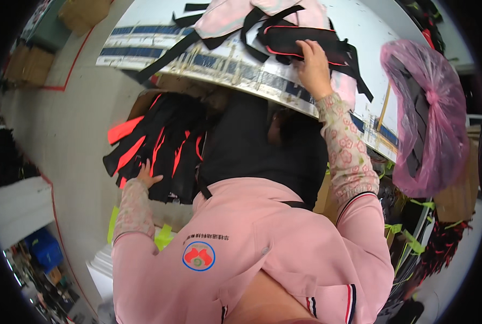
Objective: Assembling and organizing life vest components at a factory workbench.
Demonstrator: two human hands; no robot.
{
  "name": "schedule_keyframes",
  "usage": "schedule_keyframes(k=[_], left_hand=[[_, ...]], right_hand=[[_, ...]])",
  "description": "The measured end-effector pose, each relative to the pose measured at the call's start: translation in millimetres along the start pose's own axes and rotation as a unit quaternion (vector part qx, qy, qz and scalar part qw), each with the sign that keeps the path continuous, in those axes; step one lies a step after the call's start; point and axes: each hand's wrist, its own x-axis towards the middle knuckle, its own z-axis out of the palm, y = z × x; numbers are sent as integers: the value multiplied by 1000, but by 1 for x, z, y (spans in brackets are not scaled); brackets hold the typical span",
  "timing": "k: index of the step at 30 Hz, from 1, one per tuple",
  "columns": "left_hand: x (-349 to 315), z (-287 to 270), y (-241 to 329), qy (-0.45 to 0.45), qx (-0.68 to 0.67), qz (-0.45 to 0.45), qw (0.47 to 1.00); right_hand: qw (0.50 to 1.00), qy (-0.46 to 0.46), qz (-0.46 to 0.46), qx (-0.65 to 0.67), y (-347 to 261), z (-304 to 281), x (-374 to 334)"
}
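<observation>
From my remote station I make out a round emblem (199,256) on the pink shirt (252,232): a blue ring (214,256) around a red shape (191,254) with a small green mark (199,262). Just above the emblem, I see a short line of dark characters (207,237) printed upside down to me on the same fabric.

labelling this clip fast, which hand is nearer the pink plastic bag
Right. The right hand is at the red-edged black strip on the table, left of the pink plastic bag. The left hand is farther off, at the black and red pieces on the person's left.
</observation>
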Motion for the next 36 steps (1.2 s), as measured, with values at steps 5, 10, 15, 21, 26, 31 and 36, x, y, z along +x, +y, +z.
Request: schedule_keyframes(k=[5,10,15,21,26,31,36], left_hand=[[-17,-89,46,-81,107,-35,990],[-43,-149,158,61,25,176,982],[-68,-131,332,-135,-347,345,861],[-38,-81,479,274,-250,506,779],[-19,-72,482,302,-9,522,798],[-51,-60,485,370,148,449,800],[-50,-57,476,332,138,489,795]], right_hand=[[964,-59,66,-249,78,3,-22],[976,10,33,-215,96,-16,-14],[987,63,-17,-145,13,-63,5],[977,-144,-12,153,-64,-46,-64],[979,-95,62,171,-21,-47,-104],[970,-64,66,224,-24,-38,-118],[958,-105,123,236,-26,-35,-116]])
